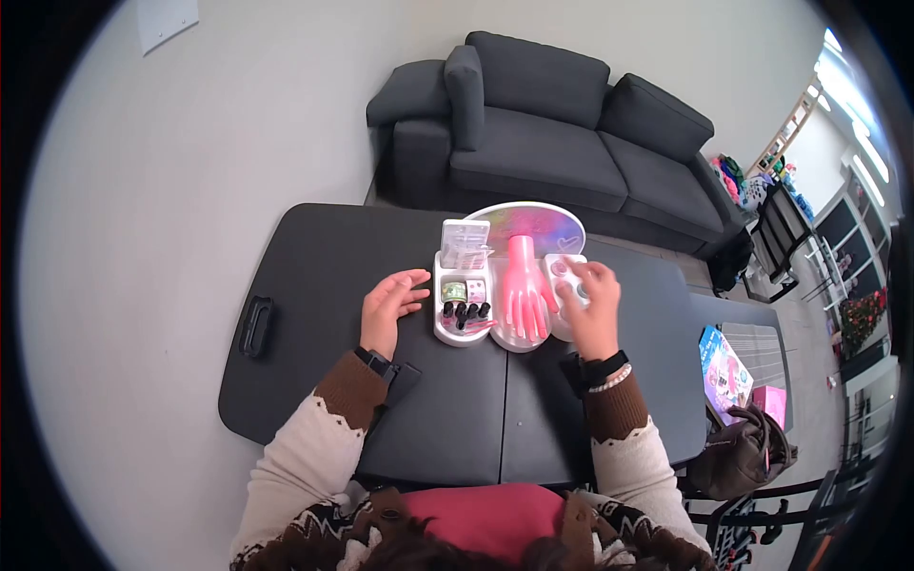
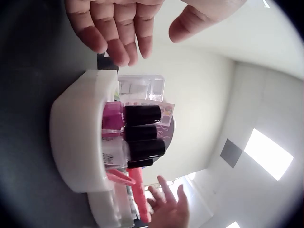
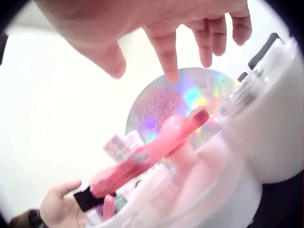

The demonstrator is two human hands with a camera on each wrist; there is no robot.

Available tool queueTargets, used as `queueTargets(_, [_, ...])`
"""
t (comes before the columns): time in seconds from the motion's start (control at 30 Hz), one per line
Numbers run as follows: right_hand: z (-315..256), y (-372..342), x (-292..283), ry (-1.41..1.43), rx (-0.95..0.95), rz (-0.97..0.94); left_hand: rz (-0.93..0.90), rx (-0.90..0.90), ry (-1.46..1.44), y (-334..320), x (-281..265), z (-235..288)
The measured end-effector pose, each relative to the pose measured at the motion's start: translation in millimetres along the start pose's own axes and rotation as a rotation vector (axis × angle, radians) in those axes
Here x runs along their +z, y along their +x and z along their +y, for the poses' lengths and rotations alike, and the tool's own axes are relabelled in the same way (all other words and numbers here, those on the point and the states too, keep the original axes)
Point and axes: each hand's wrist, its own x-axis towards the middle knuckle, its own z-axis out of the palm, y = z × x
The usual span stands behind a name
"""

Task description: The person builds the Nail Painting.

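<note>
A pink model hand [image 1: 524, 285] lies palm-side unclear in a white nail-kit stand [image 1: 446, 335] on the table. Several nail polish bottles [image 2: 142, 114] with black caps fill the stand's left compartment, beside pink tweezers [image 2: 119, 176]. Behind them a clear case [image 1: 465, 243] stands up, and a shimmering oval panel [image 3: 156, 104] rises at the back. Just left of the stand, my left hand [image 1: 388, 303] hovers with loosely bent fingers, holding nothing. My right hand [image 1: 596, 306] is over the stand's right compartment, fingers spread and pointing down, with nothing between them.
The dark folding table [image 1: 428, 419] has a handle slot [image 1: 255, 325] at its left and a seam down the middle. On a side surface to the right lie a colourful box [image 1: 725, 373] and a brown bag [image 1: 738, 457]. A grey sofa [image 1: 543, 143] stands beyond.
</note>
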Motion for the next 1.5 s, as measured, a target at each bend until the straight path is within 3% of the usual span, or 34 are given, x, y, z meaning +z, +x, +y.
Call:
queueTargets(0.07, [38,3,0,0.537,0.22,0.201,0.138,-0.021,-0.117,3,-1,-4])
queueTargets(0.13, [62,-3,-10,0.822,0.549,0.38,0.185,-0.025,-0.222,10,-9,-15])
queueTargets(0.17, [75,-6,-12,0.833,0.554,0.385,0.226,-0.039,-0.334,12,-14,-21])
queueTargets(0.2, [84,-8,-14,1.061,0.682,0.425,0.353,-0.066,-0.432,9,4,-3])
queueTargets(0.23, [92,-13,-14,1.29,0.809,0.463,0.347,-0.065,-0.419,10,6,-3])
queueTargets(0.37, [101,-12,-4,1.098,0.951,0.454,0.478,-0.04,-0.56,21,17,-8])
queueTargets(0.47, [99,-10,1,1.024,0.915,0.343,0.51,-0.009,-0.496,26,17,-14])
queueTargets(0.67, [98,-16,6,1.052,0.928,0.183,0.191,-0.085,-0.392,13,5,-11])
queueTargets(0.9, [73,-25,-4,1.03,0.956,0.053,0.078,-0.113,-0.395,10,18,-15])
queueTargets(1.27, [69,-25,-3,1.002,0.9,0.139,0.033,-0.111,-0.409,7,20,-13])
queueTargets(1.43, [67,-23,-1,0.971,0.892,0.126,0.202,-0.058,-0.293,-2,14,10])
queueTargets(1.5, [70,-24,-2,0.994,0.872,0.141,0.523,0.235,-0.138,-17,6,35])
